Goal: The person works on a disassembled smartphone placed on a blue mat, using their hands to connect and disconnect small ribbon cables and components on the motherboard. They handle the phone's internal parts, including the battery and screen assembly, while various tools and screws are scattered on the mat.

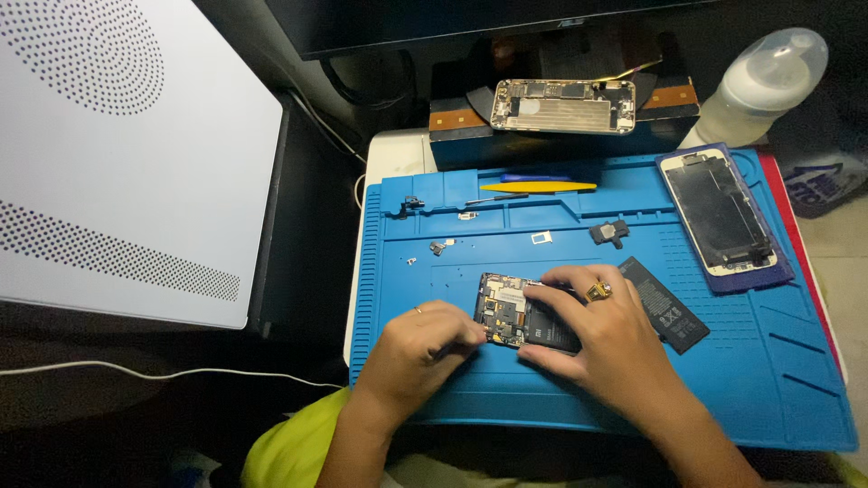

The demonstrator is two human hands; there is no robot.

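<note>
- On the blue repair mat (778, 380), your right hand (601, 339) lies flat over an opened phone (520, 312), fingers pressed together along its far edge, a gold ring (598, 291) on 1 finger.
- Your left hand (420, 348) has its fingertips bunched tight at the phone's left edge; whether they pinch a tool, you cannot tell.
- Just beside the phone on the right lies a loose black battery (665, 305).
- Farther back rest a yellow pry tool (538, 187) and a detached screen panel (723, 217).
</note>
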